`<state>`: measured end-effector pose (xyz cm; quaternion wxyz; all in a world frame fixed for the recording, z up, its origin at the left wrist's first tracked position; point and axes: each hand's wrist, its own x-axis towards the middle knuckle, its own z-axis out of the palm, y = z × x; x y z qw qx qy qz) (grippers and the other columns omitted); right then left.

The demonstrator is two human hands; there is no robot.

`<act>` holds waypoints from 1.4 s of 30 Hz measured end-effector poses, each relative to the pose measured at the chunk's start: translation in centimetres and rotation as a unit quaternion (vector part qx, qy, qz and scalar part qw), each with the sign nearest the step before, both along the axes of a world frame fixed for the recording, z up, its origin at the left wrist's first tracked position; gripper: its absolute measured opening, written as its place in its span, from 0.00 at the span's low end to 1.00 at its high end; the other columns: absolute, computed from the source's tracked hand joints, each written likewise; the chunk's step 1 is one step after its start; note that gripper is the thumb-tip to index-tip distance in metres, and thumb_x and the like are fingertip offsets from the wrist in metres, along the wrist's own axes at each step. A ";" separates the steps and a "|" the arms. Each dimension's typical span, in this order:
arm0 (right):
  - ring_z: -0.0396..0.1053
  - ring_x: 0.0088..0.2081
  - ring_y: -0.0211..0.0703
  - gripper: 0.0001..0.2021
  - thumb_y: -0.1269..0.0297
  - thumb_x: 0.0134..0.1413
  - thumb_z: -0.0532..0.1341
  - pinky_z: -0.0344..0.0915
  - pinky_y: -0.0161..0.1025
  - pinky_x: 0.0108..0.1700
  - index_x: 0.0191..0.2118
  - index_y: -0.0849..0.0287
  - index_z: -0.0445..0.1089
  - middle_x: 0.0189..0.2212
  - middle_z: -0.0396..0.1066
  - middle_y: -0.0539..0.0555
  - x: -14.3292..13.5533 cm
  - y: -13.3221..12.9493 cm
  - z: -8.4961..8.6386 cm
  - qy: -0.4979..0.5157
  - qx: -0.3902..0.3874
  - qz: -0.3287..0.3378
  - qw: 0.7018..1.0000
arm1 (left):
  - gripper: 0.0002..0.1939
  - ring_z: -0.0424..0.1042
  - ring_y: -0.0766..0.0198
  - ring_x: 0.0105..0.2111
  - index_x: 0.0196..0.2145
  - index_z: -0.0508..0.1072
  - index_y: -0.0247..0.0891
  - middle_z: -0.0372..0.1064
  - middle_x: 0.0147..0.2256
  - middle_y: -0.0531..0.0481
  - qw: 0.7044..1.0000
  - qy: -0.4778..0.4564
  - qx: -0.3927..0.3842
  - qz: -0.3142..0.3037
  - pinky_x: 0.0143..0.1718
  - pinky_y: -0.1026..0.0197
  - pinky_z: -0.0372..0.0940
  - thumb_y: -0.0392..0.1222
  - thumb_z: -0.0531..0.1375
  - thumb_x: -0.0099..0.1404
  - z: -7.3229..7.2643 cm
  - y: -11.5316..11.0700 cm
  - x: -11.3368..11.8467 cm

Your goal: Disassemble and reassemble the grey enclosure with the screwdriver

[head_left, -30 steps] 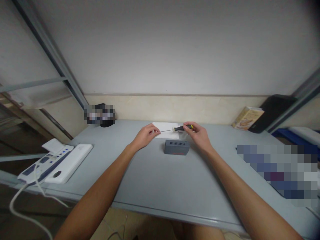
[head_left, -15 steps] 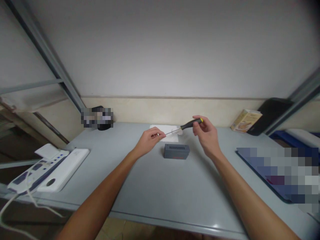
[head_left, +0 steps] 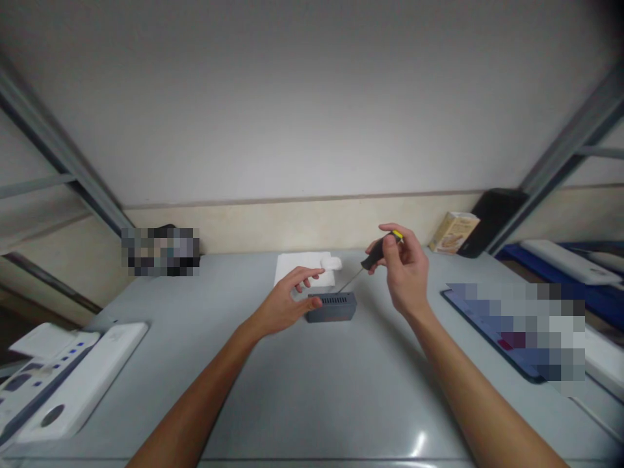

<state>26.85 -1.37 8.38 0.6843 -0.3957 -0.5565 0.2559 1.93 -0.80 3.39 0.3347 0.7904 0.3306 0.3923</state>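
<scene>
My right hand [head_left: 408, 276] holds a screwdriver [head_left: 377, 253] by its black handle with a yellow end. Its thin shaft slants down to the left, and the tip is near the top of a dark grey slotted box [head_left: 334, 313]. My left hand [head_left: 285, 305] is at the box's left end, fingers apart, the thumb over the top corner. Nothing shows between those fingers. Behind the box lies white paper [head_left: 287, 266] with a small white item [head_left: 331, 263] at its right side.
A white power strip [head_left: 46, 370] and a long white device [head_left: 92, 383] lie at the left. On the right are a yellowish carton [head_left: 455, 233], a black object [head_left: 492, 218] and a dark blue mat [head_left: 480, 331]. A wall [head_left: 302, 224] stands behind the table.
My left hand has opened, come off the screwdriver's shaft and moved down to the box. The screwdriver now tilts more steeply, its tip lowered toward the box. The camera view has shifted.
</scene>
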 end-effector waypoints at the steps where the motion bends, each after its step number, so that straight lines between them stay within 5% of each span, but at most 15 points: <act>1: 0.70 0.23 0.39 0.19 0.45 0.65 0.61 0.68 0.37 0.24 0.52 0.52 0.68 0.29 0.72 0.50 0.2 0.0 0.1 0.001 0.001 -0.011 1.000 | 0.30 0.69 0.57 0.45 0.60 0.73 0.46 0.72 0.51 0.43 1.000 0.010 -0.008 -0.010 0.47 0.57 0.65 0.60 0.66 0.66 0.0 -0.2 0.2; 7: 0.68 0.21 0.36 0.18 0.48 0.65 0.63 0.65 0.32 0.22 0.52 0.55 0.71 0.26 0.71 0.48 1.1 0.3 0.1 -0.011 0.012 -0.045 0.999 | 0.25 0.72 0.55 0.51 0.57 0.74 0.44 0.73 0.51 0.45 0.998 0.032 -0.047 -0.017 0.56 0.53 0.65 0.52 0.70 0.65 -0.5 -1.4 1.6; 17: 0.69 0.22 0.35 0.15 0.55 0.65 0.65 0.68 0.33 0.23 0.52 0.55 0.73 0.28 0.74 0.48 1.2 0.2 -0.4 0.002 0.022 -0.008 1.000 | 0.15 0.73 0.58 0.51 0.53 0.74 0.45 0.75 0.50 0.48 0.998 0.054 0.025 -0.005 0.57 0.53 0.66 0.45 0.65 0.71 -1.1 -2.0 2.6; 25: 0.69 0.21 0.35 0.13 0.56 0.66 0.63 0.67 0.33 0.22 0.52 0.56 0.72 0.27 0.74 0.49 1.8 0.3 -0.2 0.017 0.031 -0.027 0.999 | 0.18 0.71 0.54 0.53 0.57 0.72 0.45 0.73 0.52 0.45 0.977 0.117 0.158 0.077 0.57 0.49 0.65 0.45 0.63 0.72 -1.5 -3.2 3.7; 42: 0.73 0.24 0.38 0.14 0.55 0.67 0.63 0.72 0.35 0.25 0.53 0.54 0.71 0.30 0.76 0.50 0.7 0.7 -1.8 0.078 -0.027 0.055 0.995 | 0.05 0.76 0.59 0.43 0.42 0.79 0.43 0.78 0.41 0.49 0.970 0.029 0.149 0.190 0.49 0.53 0.68 0.40 0.66 0.68 -2.0 -3.2 5.3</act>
